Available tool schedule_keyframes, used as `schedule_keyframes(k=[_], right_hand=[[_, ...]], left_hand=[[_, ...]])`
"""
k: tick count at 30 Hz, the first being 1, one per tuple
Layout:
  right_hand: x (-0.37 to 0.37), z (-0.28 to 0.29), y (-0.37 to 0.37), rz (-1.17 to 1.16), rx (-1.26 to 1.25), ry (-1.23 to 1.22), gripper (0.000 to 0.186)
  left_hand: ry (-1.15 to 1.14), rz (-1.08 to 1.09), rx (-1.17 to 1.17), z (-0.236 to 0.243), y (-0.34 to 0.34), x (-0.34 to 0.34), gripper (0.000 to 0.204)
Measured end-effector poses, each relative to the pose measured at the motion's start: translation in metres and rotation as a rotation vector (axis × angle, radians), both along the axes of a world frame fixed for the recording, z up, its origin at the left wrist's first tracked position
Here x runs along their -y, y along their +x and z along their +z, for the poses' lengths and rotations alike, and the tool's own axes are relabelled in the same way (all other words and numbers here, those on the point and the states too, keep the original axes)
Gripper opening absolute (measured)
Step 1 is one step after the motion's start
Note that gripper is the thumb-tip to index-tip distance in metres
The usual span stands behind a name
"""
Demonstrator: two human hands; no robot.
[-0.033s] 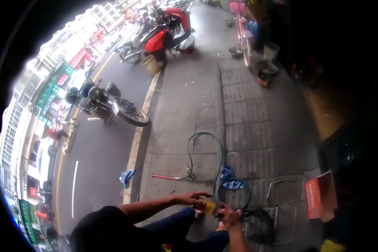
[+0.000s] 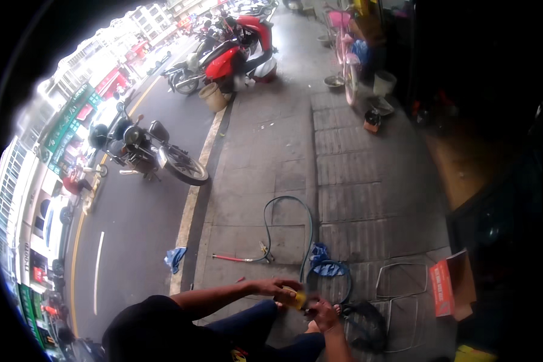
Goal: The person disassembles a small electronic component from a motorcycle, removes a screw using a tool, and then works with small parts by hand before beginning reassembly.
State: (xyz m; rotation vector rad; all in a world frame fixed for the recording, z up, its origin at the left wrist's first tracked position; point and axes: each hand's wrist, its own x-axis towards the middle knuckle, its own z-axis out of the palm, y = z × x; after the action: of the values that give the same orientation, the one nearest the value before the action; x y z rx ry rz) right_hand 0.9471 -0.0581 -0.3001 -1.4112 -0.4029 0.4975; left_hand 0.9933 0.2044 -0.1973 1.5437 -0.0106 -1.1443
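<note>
My left hand (image 2: 282, 288) is curled round a small yellow object (image 2: 297, 300), blurred, whose kind I cannot make out. Close against its right end is my right hand (image 2: 326, 315), its fingers closed on something small and dark that blurs into them. Both hands meet above my knees, low in the picture. Just right of them, on the paving, lies a black rubber-like loop (image 2: 368, 326). A green hose (image 2: 311, 226) with a red end curves over the ground ahead, beside a crumpled blue cloth (image 2: 329, 268).
An open orange-red cardboard box (image 2: 441, 288) stands at right, near thin wire-like frames (image 2: 401, 264). Another blue cloth (image 2: 175, 258) lies at the kerb. On the road is a parked motorcycle (image 2: 145, 148); farther off are a red scooter (image 2: 226, 59), a bucket (image 2: 213, 96) and a pink bicycle (image 2: 349, 57).
My left fingers, stretched out over the yellow object before, now bend more closely round it. The right hand stays beside it. The whole view has shifted slightly.
</note>
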Motion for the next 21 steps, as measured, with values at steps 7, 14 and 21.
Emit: schedule_keyframes(k=[7,14,21], right_hand=[[0.003,0.154,0.009,-0.153,-0.353,-0.211,0.015],[-0.062,0.272,-0.049,-0.364,-0.095,-0.463,0.015],[-0.069,0.294,-0.178,-0.481,-0.01,-0.646,0.018]], left_hand=[[-0.131,-0.191,0.343,0.082,0.016,0.011,0.042],[-0.298,-0.529,1.076,0.136,0.012,-0.017,0.03],[-0.41,-0.778,0.761,0.184,-0.076,0.002,0.028]])
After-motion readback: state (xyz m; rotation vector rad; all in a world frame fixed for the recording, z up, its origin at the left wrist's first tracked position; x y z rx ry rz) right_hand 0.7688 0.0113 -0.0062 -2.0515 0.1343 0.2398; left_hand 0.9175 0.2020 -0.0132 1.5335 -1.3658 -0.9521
